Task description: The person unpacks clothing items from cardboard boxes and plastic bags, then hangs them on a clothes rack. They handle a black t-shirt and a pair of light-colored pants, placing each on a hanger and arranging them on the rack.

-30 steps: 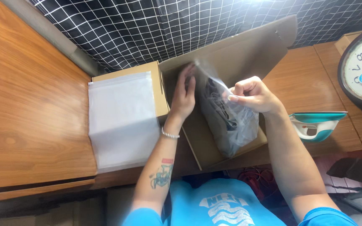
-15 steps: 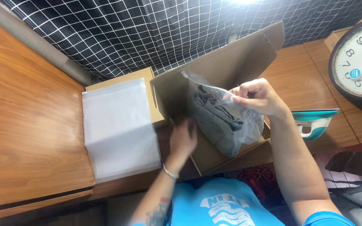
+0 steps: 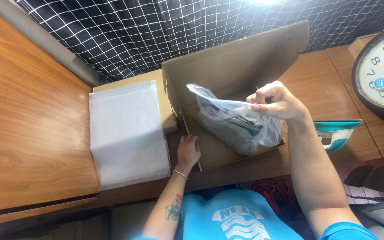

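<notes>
I note a brown cardboard box point(image 3: 227, 75), a clear plastic bag point(image 3: 238, 124) with dark grey contents, frosted white bags point(image 3: 127, 133), a reddish-brown woodgrain desk point(image 3: 27, 133), and a black, white-gridded curtain point(image 3: 134, 31).

This is looking like a small home packing station: a brown wood-grain desk point(image 3: 27, 133) is carrying an open brown cardboard mailing box point(image 3: 236, 66), a stack of frosted plastic garment bags point(image 3: 127, 133), a teal-and-white clothes iron point(image 3: 334, 133) and a round dark-rimmed wall clock point(image 3: 383, 71).
</notes>
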